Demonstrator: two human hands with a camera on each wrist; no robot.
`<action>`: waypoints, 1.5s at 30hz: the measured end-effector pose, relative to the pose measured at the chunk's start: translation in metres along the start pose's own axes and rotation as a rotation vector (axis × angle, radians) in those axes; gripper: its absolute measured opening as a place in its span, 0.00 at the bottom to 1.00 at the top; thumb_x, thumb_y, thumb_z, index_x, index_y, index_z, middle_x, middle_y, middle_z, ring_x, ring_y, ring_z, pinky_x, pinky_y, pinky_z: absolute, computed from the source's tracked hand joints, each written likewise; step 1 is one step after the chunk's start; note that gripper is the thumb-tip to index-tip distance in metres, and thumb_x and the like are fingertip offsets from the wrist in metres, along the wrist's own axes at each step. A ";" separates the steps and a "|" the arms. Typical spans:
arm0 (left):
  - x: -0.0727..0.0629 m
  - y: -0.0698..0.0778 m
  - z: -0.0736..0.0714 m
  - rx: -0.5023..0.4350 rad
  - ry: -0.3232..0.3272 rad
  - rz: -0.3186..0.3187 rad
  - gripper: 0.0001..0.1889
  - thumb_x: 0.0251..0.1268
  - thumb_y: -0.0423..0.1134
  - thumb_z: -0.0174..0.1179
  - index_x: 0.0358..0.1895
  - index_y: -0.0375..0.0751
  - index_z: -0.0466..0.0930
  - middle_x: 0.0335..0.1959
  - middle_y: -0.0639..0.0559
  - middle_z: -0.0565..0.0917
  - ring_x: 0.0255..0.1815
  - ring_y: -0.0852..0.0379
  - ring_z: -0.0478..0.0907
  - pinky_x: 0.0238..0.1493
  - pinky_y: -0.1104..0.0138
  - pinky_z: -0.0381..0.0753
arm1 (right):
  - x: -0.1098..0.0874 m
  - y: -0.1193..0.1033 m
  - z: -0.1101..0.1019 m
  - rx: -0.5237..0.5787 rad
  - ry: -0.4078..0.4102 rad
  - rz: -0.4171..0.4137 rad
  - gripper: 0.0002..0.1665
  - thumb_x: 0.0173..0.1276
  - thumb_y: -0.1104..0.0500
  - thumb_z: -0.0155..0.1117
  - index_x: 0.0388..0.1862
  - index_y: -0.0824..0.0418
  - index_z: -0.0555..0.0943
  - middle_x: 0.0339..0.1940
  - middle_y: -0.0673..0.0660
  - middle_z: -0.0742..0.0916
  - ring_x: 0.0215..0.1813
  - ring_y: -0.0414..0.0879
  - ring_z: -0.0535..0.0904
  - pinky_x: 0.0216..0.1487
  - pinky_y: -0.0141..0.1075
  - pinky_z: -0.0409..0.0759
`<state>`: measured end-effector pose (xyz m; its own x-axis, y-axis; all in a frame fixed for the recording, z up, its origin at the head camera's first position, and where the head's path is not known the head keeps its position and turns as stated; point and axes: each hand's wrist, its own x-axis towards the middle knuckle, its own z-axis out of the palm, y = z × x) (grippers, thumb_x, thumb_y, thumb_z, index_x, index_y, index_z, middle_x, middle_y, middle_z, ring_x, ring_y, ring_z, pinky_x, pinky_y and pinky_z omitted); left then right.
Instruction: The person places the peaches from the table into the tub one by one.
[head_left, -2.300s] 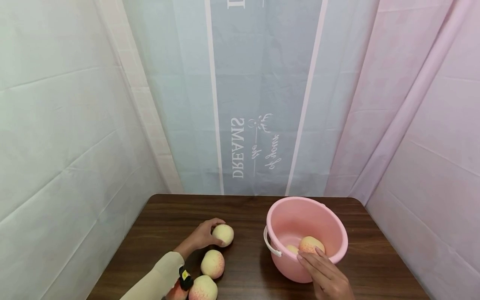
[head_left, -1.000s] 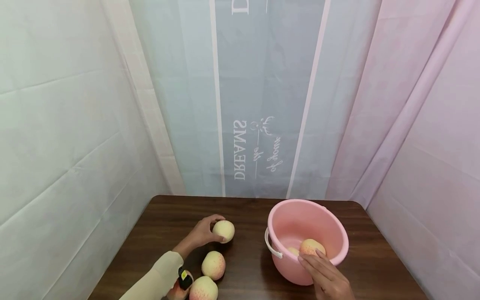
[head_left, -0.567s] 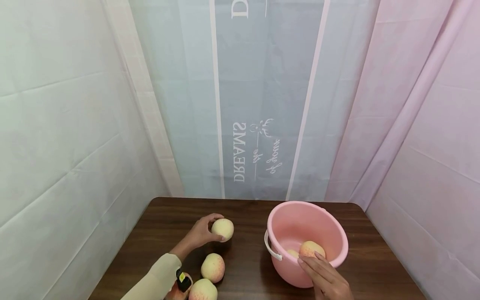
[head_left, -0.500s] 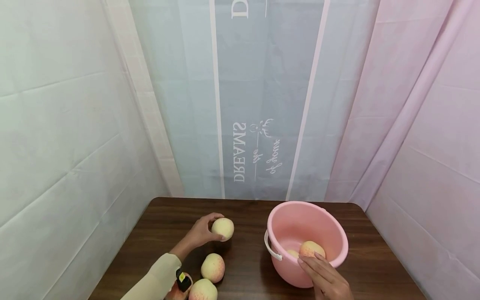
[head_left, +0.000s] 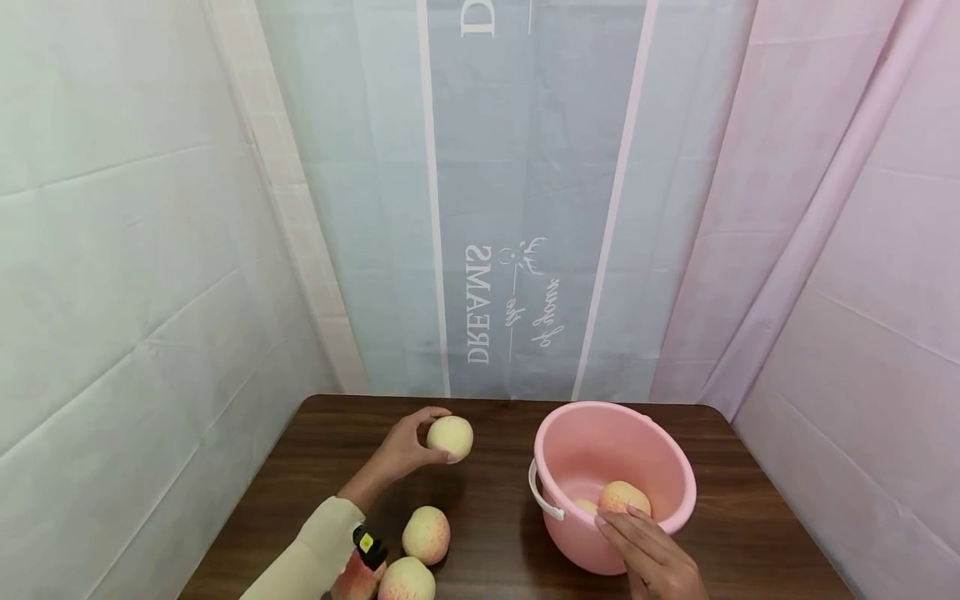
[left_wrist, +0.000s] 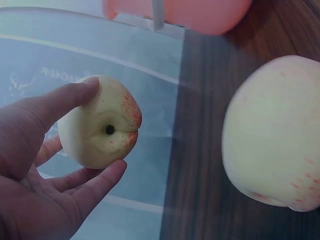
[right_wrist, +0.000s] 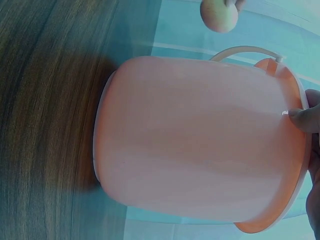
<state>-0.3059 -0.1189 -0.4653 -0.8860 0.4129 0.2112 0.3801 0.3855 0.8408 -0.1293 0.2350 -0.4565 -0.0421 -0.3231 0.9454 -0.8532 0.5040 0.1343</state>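
Note:
My left hand (head_left: 405,446) holds a pale yellow peach (head_left: 451,438) between thumb and fingers, raised over the table. In the left wrist view the peach's (left_wrist: 100,125) red-speckled side and dark stem hole show. My right hand (head_left: 651,552) grips the near rim of a pink bucket (head_left: 558,450), thumb (right_wrist: 302,120) outside and fingers over the inside. Within the bucket lie a speckled peach (head_left: 624,497) and another pale one (head_left: 585,505), partly hidden by the rim. Below my left forearm are a peach (head_left: 426,535), a second (head_left: 407,581) and a redder third (head_left: 358,578) partly covered by the wrist strap.
The dark wooden table (head_left: 495,492) ends at a back edge before a hanging grey-blue curtain (head_left: 517,167). Pale cloth walls stand to the left and right. A white handle (head_left: 543,493) hangs down the bucket's left side.
My left hand has lifted the peach from the table, up and away from the other peaches. The right hand has stayed on the bucket rim, and the bucket has not moved.

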 end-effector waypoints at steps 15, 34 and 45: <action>0.012 0.017 0.000 -0.019 0.007 0.015 0.36 0.50 0.38 0.80 0.66 0.48 0.78 0.59 0.45 0.80 0.54 0.46 0.81 0.51 0.50 0.83 | 0.011 0.002 -0.004 -0.025 -0.001 -0.035 0.15 0.76 0.70 0.52 0.40 0.73 0.87 0.41 0.65 0.90 0.58 0.49 0.84 0.69 0.37 0.72; 0.021 0.044 -0.006 -0.059 -0.018 0.030 0.36 0.49 0.37 0.81 0.65 0.47 0.78 0.61 0.46 0.81 0.55 0.43 0.82 0.53 0.45 0.81 | 0.011 -0.002 0.000 -0.056 -0.010 0.008 0.15 0.78 0.67 0.54 0.40 0.72 0.88 0.41 0.64 0.90 0.63 0.46 0.81 0.68 0.35 0.72; 0.025 0.047 -0.005 -0.061 -0.026 0.044 0.36 0.49 0.37 0.81 0.65 0.47 0.77 0.61 0.47 0.81 0.55 0.46 0.82 0.52 0.52 0.83 | 0.012 -0.003 0.002 -0.046 0.008 0.004 0.15 0.78 0.68 0.55 0.39 0.73 0.88 0.41 0.64 0.90 0.62 0.46 0.82 0.68 0.35 0.73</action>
<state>-0.3117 -0.0948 -0.4181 -0.8613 0.4499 0.2362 0.4007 0.3157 0.8601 -0.1277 0.2279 -0.4456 -0.0413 -0.3148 0.9483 -0.8284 0.5415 0.1437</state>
